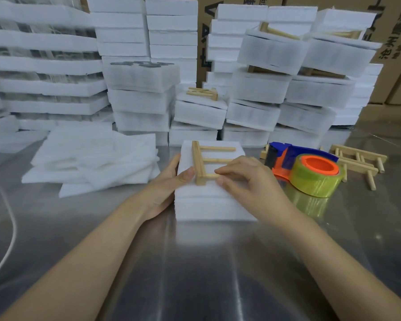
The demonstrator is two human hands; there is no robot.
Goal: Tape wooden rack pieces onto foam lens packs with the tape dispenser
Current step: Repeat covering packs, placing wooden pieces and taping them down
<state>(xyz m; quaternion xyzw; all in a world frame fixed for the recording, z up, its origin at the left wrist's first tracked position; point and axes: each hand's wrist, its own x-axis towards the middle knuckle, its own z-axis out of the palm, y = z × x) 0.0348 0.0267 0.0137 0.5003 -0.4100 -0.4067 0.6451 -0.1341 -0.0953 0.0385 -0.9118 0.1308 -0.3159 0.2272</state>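
A white foam lens pack (206, 202) lies on the metal table in front of me. On its top rests a wooden rack piece (200, 163), a bar with three dowels pointing right. My left hand (169, 184) grips the pack's left side, thumb touching the bar. My right hand (245, 177) pinches the nearest dowel between its fingertips. To the right, the blue and orange tape dispenser (303, 165) with a yellowish tape roll sits on the table, untouched.
Loose wooden rack pieces (359, 161) lie right of the dispenser. A heap of foam sheets (93, 161) lies to the left. Stacks of foam packs (285, 89), some topped with racks, and cardboard boxes (394, 54) fill the back. A white cable (9, 239) curves at the left.
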